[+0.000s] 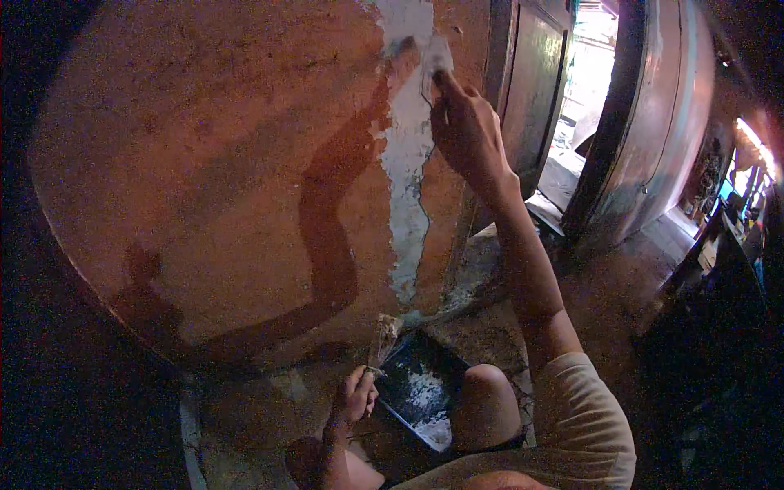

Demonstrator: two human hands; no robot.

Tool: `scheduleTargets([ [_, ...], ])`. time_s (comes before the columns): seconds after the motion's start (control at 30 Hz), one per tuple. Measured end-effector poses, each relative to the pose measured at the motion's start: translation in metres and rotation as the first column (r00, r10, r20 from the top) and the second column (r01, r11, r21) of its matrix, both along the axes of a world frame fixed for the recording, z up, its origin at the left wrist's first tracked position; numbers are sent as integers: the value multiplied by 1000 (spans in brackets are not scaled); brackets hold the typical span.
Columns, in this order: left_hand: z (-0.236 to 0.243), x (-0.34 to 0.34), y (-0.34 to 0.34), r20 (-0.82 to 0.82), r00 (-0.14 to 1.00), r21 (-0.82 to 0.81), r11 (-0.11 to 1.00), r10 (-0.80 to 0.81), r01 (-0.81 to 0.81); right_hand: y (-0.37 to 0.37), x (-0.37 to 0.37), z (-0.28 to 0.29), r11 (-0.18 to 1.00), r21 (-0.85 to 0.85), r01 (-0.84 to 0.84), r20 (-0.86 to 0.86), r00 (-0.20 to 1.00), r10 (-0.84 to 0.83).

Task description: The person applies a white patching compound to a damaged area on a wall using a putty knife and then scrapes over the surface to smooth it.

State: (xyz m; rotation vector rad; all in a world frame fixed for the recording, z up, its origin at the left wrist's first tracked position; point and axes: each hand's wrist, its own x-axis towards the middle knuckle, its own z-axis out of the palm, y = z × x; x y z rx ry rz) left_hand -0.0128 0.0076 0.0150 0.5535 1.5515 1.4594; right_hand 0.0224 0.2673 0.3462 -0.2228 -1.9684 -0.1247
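Note:
My right hand (pixel 467 135) is raised at the top of the orange wall (pixel 196 122), gripping a light-bladed scraper (pixel 439 55) against a vertical strip of white filler (pixel 406 188) with ragged edges. Lower down, my left hand (pixel 359 392) holds a putty knife (pixel 382 343) upright, its wide blade smeared with pale material. Just right of that hand, on the floor, a dark tray (pixel 420 351) has white filler (pixel 426 390) inside, partly hidden by my bent knee (pixel 486 400).
Right of the wall are a dark wooden door (pixel 531 98) and a bright doorway (pixel 588 82). Past it stands a pale curved-looking panel (pixel 653 139), with dark clutter (pixel 719 269) at the far right. Worn floor tiles (pixel 245 416) lie below the wall.

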Motion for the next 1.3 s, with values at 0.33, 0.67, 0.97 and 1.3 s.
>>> scheduleTargets([
  [0.33, 5, 4, 5, -12, 1000, 63, 998, -23, 24, -13, 23, -43, 994, -105, 32, 117, 993, -20],
  [0.67, 5, 1, 1, -51, 998, 53, 998, -29, 32, 35, -9, -61, 986, -151, -67, 61, 995, 77],
  [0.97, 14, 8, 4, 21, 1000, -17, 1000, -10, 10, 16, 23, -31, 999, 40, -19, 67, 998, 16],
  [1.3, 16, 10, 1, 13, 1000, 23, 1000, 11, -11, 32, 13, -52, 997, -60, 53, 103, 994, -47],
])
